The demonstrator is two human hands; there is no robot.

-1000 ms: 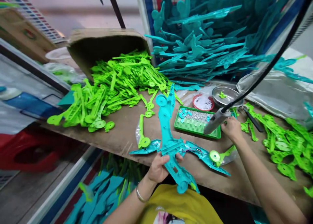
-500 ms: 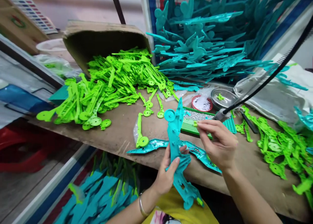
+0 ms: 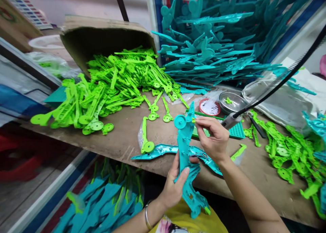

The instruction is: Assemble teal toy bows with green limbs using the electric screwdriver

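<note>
My left hand [image 3: 175, 182] is closed round the middle of a long teal plastic shell half [image 3: 183, 146], held upright with its pegged inner side towards me. A small green piece [image 3: 207, 210] sits at its lower end. Between thumb and fingertips my right hand [image 3: 213, 136] pinches a small green plastic piece [image 3: 194, 120], right at the upper edge of the shell half; whether it touches cannot be made out. Behind both hands a second teal shell half [image 3: 158, 152] lies across the bench, its middle partly covered. A green arm-like part [image 3: 145, 136] rests at its left end, another [image 3: 238, 152] near its right.
Green parts [image 3: 122, 77] spill from a cardboard box [image 3: 107, 26] at the left. Teal shells fill a rack [image 3: 209, 53] behind. A green tray [image 3: 239, 129], a metal bowl [image 3: 233, 102], a red dish [image 3: 209, 107] and a black-corded tool [image 3: 230, 120] stand beyond my right hand.
My right hand has moved left with the small green piece, from over the tray to the upper edge of the held shell half. My left hand keeps its grip.
</note>
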